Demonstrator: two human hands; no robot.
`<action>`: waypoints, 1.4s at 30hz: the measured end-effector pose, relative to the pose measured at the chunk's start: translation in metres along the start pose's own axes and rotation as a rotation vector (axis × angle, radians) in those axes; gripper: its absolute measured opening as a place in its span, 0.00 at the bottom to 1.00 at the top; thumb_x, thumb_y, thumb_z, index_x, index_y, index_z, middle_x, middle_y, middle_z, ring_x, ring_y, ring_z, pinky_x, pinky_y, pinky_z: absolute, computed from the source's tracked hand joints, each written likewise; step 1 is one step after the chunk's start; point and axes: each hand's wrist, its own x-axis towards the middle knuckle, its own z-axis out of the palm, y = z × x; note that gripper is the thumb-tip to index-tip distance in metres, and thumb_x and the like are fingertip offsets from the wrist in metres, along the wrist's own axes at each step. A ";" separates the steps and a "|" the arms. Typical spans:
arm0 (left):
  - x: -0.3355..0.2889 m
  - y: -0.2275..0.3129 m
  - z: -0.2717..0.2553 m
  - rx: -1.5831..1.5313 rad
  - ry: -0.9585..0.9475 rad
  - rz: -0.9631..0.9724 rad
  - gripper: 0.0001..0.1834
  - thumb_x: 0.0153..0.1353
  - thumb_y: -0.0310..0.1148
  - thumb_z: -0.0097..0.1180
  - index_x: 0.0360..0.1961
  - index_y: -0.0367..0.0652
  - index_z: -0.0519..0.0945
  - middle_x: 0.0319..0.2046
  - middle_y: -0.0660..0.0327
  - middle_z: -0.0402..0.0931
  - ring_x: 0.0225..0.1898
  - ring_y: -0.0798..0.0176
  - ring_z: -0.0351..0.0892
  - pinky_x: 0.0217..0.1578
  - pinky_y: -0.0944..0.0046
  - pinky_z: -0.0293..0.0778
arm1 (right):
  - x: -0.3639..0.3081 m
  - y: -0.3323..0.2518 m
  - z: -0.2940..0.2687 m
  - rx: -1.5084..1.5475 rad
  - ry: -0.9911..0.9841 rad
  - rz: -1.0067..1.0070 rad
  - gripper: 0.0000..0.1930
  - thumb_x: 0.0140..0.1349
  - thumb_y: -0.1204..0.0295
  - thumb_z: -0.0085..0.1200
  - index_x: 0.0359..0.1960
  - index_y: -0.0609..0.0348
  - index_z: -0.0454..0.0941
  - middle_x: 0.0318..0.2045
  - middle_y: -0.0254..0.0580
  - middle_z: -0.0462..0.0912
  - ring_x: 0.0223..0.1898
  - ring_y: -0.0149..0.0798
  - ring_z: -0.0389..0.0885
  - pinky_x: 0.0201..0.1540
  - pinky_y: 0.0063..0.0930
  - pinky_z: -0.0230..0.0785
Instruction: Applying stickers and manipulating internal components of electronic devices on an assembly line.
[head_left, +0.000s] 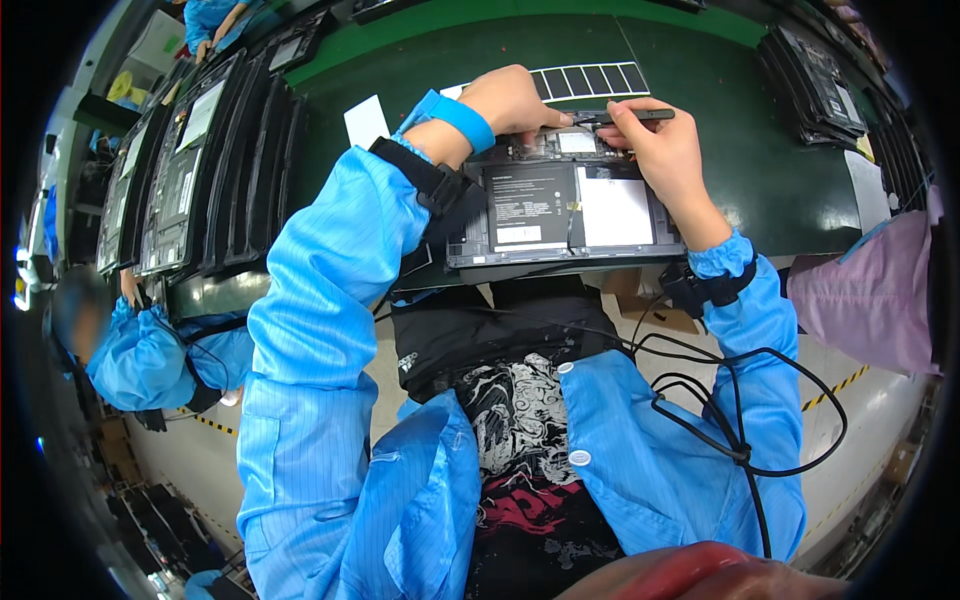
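Observation:
An opened laptop base [540,255] lies before me on the green bench, with a black battery pack [530,208] and a pale rectangular panel [616,212] showing inside. Along its far side runs a circuit board [576,143]. My right hand [655,145] grips dark tweezers [650,115], their tips pointing left over the board's far edge. Close to those tips, my left hand [508,100] is bent down with its fingers drawn together at the board. Whatever is between the left fingertips is too small or hidden to make out.
Stacks of opened laptop bases stand on the left [185,180] and at the far right [815,90]. Behind my hands lies a white sheet of black rectangles [590,80]; a white card [366,121] is left of it. Black cables [740,400] loop by my right arm. Co-workers [150,350] sit nearby.

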 end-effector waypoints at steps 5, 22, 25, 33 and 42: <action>-0.001 -0.005 -0.005 0.151 -0.054 -0.038 0.27 0.51 0.57 0.60 0.13 0.44 0.82 0.12 0.62 0.76 0.16 0.64 0.76 0.23 0.64 0.70 | -0.001 0.000 0.005 0.064 0.129 -0.163 0.13 0.63 0.69 0.55 0.37 0.73 0.77 0.30 0.48 0.82 0.34 0.36 0.84 0.37 0.21 0.77; -0.216 -0.145 0.083 0.204 0.719 0.065 0.31 0.58 0.45 0.56 0.59 0.41 0.68 0.61 0.53 0.64 0.65 0.46 0.57 0.62 0.48 0.54 | -0.075 -0.053 0.094 -0.123 -0.268 -0.056 0.10 0.60 0.70 0.57 0.36 0.66 0.81 0.31 0.37 0.83 0.34 0.27 0.78 0.39 0.21 0.69; -0.212 -0.142 0.079 0.120 0.818 0.046 0.26 0.57 0.45 0.56 0.53 0.40 0.74 0.55 0.55 0.71 0.59 0.48 0.65 0.57 0.50 0.59 | -0.062 -0.042 0.152 -0.201 -0.294 -0.188 0.14 0.57 0.65 0.58 0.35 0.66 0.82 0.28 0.44 0.84 0.31 0.33 0.81 0.36 0.24 0.71; -0.206 -0.142 0.087 0.264 0.924 0.003 0.26 0.54 0.48 0.59 0.49 0.43 0.77 0.50 0.60 0.73 0.54 0.55 0.68 0.51 0.54 0.63 | -0.045 -0.024 0.186 -0.446 -0.350 -0.173 0.15 0.55 0.63 0.58 0.34 0.65 0.82 0.29 0.50 0.84 0.32 0.39 0.84 0.37 0.28 0.72; -0.202 -0.144 0.091 0.303 0.955 0.023 0.25 0.54 0.48 0.59 0.49 0.44 0.77 0.51 0.61 0.73 0.54 0.56 0.68 0.52 0.53 0.62 | -0.038 -0.004 0.188 -0.423 -0.323 -0.398 0.14 0.54 0.63 0.57 0.33 0.64 0.83 0.27 0.49 0.84 0.30 0.42 0.84 0.36 0.30 0.73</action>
